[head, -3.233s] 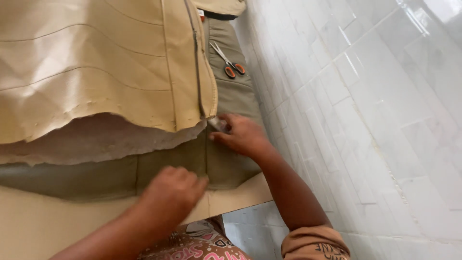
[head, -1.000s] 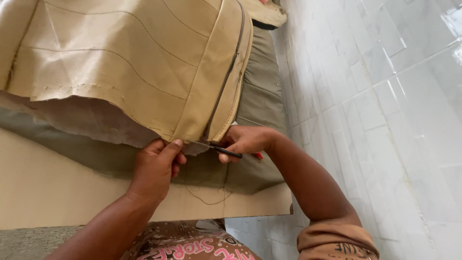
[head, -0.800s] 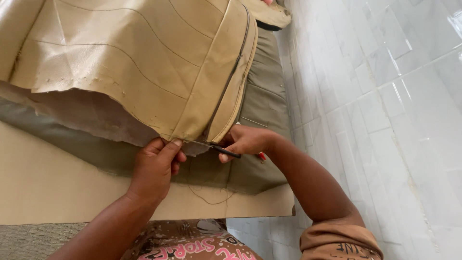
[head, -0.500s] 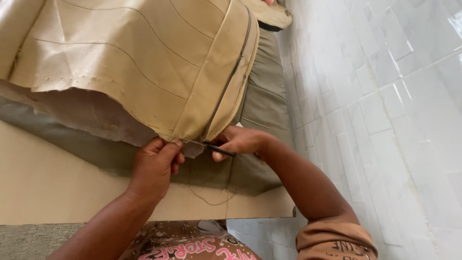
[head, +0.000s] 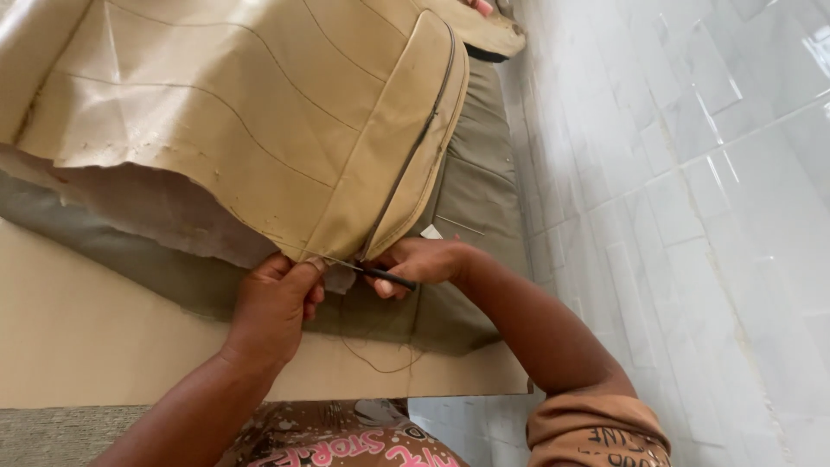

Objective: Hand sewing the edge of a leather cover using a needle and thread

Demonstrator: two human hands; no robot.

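Landmark: the tan cover point(head: 259, 121), a stitched, piped upholstery piece draped over the tabletop point(head: 78, 346). Since 3.2 s ago the cover's near corner has come up off the grey-green fabric point(head: 484, 199) beneath it, and both hands have closed in on that corner; back then the left hand lay flat on the fabric below the cover and the right pressed at the cover's edge. Over the last 1 s the pose has barely altered, only small shifts at the seam. Left hand point(head: 275, 304) now sits just under the cover's lower corner, fingers curled shut, pinching the raw edge where the dark piping ends. Right hand point(head: 424, 264), just right of that corner, is closed around a thin dark tool point(head: 380, 277) whose tip points left into the corner; cannot tell if it is a seam ripper or a small blade. A loose thread point(head: 380, 363) trails on the tabletop below the cover. Reading: work has moved from flattening to picking at the corner seam, held taut between the 2 hands. White tiled wall point(head: 692, 216) runs along the cover's right side.
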